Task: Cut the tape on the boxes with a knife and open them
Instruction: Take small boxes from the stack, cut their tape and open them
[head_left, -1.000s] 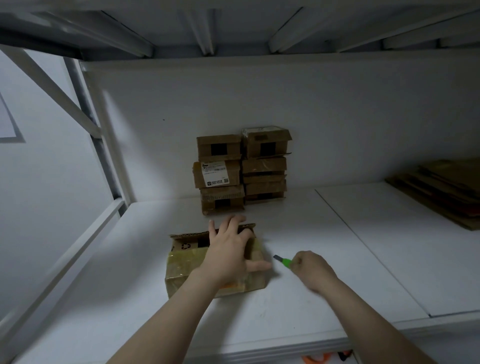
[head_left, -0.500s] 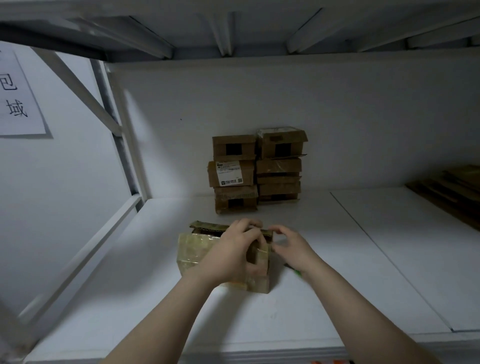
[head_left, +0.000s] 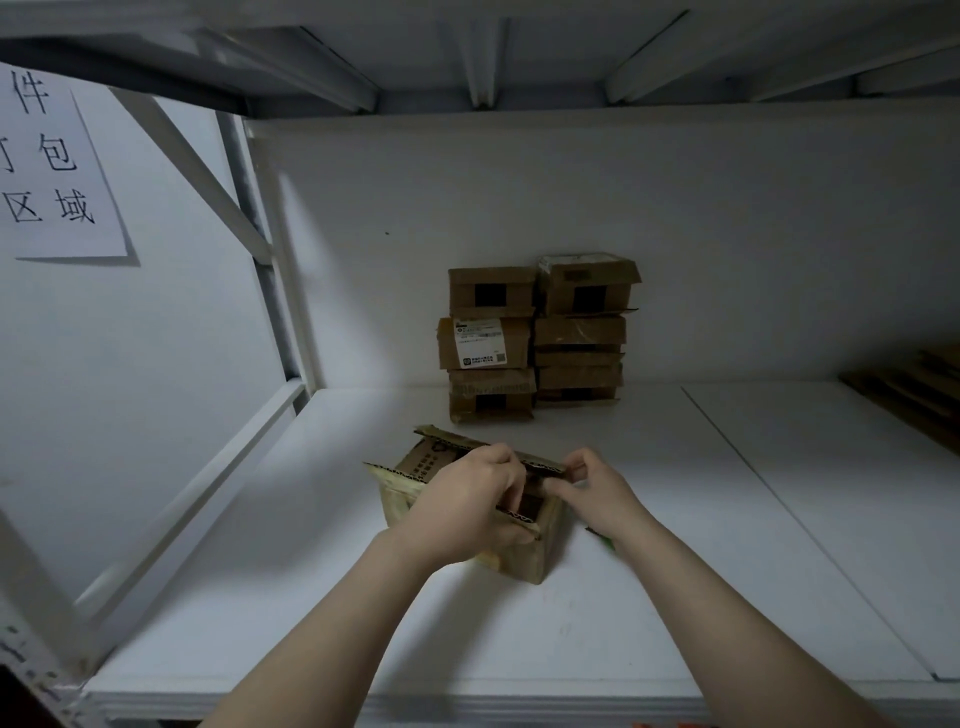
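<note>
The box (head_left: 543, 551) sits on the white shelf (head_left: 311, 597), towards its front and left of middle, well apart from the stack of taped boxes (head_left: 535, 338) against the back wall. Its top flaps (head_left: 441, 457) are already lifted, so the tape on this one looks cut. The left hand (head_left: 467, 506) lies over the near side with its fingers curled round the edge of a flap. The right hand (head_left: 592, 486) pinches the flap edge at the right corner between thumb and bent fingers. The knife (head_left: 601, 540), green, lies on the shelf just beside the box, half hidden by the right forearm (neither hand has it).

I judge the box light: small, thin corrugated card, probably easy to shift with one hand. The flaps should be stiff along the flutes but fold readily at the crease, so the free edges are the place to hold and pull outwards. The glossy tape wrapped round the sides looks slippery, a poor spot for a firm hold. Raw card edges may scrape fingertips.
</note>
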